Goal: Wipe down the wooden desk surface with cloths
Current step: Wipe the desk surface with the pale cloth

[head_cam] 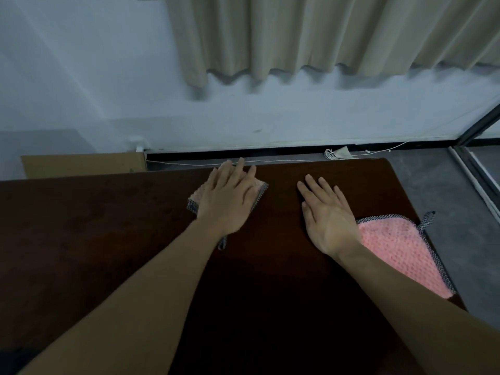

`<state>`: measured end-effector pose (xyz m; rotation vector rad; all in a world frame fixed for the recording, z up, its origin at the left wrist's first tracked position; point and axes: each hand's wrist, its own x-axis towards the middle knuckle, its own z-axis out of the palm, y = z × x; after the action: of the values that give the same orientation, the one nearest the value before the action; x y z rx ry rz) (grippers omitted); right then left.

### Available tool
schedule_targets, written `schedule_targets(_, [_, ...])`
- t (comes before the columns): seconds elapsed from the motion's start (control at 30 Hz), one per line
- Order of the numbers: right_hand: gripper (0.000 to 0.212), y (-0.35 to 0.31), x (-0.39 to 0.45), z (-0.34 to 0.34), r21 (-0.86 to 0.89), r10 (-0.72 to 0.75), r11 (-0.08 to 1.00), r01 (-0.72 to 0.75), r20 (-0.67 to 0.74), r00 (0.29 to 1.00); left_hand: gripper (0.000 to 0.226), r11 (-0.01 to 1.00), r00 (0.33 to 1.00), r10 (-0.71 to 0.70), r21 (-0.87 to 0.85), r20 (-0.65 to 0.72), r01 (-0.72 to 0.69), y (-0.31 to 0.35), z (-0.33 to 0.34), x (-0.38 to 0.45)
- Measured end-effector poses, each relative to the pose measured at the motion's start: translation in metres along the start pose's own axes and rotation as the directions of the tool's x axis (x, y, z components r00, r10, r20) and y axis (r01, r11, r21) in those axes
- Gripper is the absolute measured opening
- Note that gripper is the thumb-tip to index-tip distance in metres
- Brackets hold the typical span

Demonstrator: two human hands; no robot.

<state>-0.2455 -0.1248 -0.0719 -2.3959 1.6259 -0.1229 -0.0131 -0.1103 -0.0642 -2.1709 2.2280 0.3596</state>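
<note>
A dark wooden desk (94,239) fills the lower part of the head view. My left hand (228,197) lies flat with straight fingers on a small folded pink cloth (258,189) with grey trim, near the desk's far edge. My right hand (326,215) rests flat on the bare wood, fingers straight and spread. A second, larger pink cloth (400,250) with a grey edge and hanging loop lies spread by the desk's right edge, just right of my right wrist and partly under my forearm.
Behind the desk a white wall (81,77) and beige curtain (311,33). A cardboard box (84,165) stands at the back left. White cables (335,154) lie on the grey floor beyond the far edge. A glass door frame (479,125) stands at the right.
</note>
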Motion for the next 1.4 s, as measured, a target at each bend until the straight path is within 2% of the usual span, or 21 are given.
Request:
schedule_targets(0.07, [0.063, 0.000, 0.000, 0.001, -0.006, -0.003, 1.000, 0.003, -0.004, 1.000, 0.062, 1.000, 0.999, -0.028, 0.000, -0.042, 0.028, -0.007, -0.001, 0.007])
schedule_targets(0.2, [0.056, 0.000, 0.000, 0.002, -0.012, -0.008, 1.000, 0.008, 0.000, 1.000, 0.069, 0.981, 0.980, -0.192, -0.035, -0.054, 0.190, 0.012, 0.005, -0.011])
schedule_targets(0.27, [0.064, 0.000, 0.000, 0.002, -0.007, -0.008, 1.000, 0.008, -0.010, 1.000, 0.068, 0.983, 0.983, -0.176, -0.068, -0.048, 0.173, 0.023, 0.007, -0.034])
schedule_targets(0.37, [0.077, 0.000, -0.001, 0.002, -0.017, -0.010, 1.000, 0.010, -0.006, 1.000, 0.067, 0.997, 0.997, 0.076, -0.006, 0.032, -0.076, 0.021, 0.010, -0.069])
schedule_targets(0.43, [0.076, -0.001, -0.001, 0.000, -0.021, -0.008, 1.000, 0.008, -0.004, 1.000, 0.067, 0.959, 0.956, 0.271, 0.056, 0.116, -0.279, 0.001, 0.005, -0.072])
schedule_targets(0.5, [0.071, -0.002, -0.002, -0.001, -0.025, -0.001, 1.000, 0.001, 0.006, 1.000, 0.068, 0.930, 0.925, 0.331, 0.101, 0.188, -0.353, -0.019, -0.004, -0.056])
schedule_targets(0.6, [0.067, -0.002, -0.001, -0.001, -0.032, 0.001, 0.999, -0.001, 0.007, 1.000, 0.069, 0.960, 0.946, 0.225, 0.112, 0.234, -0.257, -0.026, -0.014, -0.027])
schedule_targets(0.73, [0.064, 0.000, -0.002, -0.001, -0.019, -0.003, 1.000, 0.003, -0.007, 1.000, 0.080, 0.999, 0.994, -0.049, -0.016, 0.094, 0.051, -0.007, 0.000, -0.028])
schedule_targets(0.8, [0.063, 0.000, -0.003, -0.001, -0.019, -0.001, 1.000, 0.001, -0.007, 1.000, 0.076, 0.992, 0.991, -0.127, -0.003, 0.045, 0.128, 0.001, 0.008, -0.042])
schedule_targets(0.97, [0.063, -0.002, -0.003, -0.001, -0.010, -0.003, 1.000, 0.003, -0.007, 1.000, 0.081, 1.000, 0.998, -0.016, 0.005, 0.053, 0.015, -0.007, 0.008, -0.051])
schedule_targets(1.1, [0.053, -0.001, -0.001, -0.001, -0.021, 0.005, 1.000, -0.005, -0.007, 1.000, 0.077, 0.999, 0.998, -0.004, 0.043, 0.067, 0.001, -0.020, 0.001, -0.012])
schedule_targets(1.27, [0.052, -0.001, -0.002, -0.001, -0.016, 0.006, 1.000, -0.006, -0.013, 1.000, 0.078, 0.998, 0.999, 0.035, 0.042, 0.019, -0.035, -0.016, -0.002, 0.029])
schedule_targets(1.33, [0.052, -0.001, -0.002, -0.002, -0.019, 0.003, 1.000, -0.003, -0.008, 1.000, 0.078, 0.995, 0.997, 0.069, 0.066, 0.019, -0.071, -0.011, -0.003, 0.020])
schedule_targets(1.4, [0.053, -0.001, -0.001, -0.001, -0.022, 0.001, 1.000, -0.001, -0.002, 1.000, 0.079, 0.982, 0.986, 0.164, 0.088, 0.042, -0.167, -0.002, -0.003, -0.004])
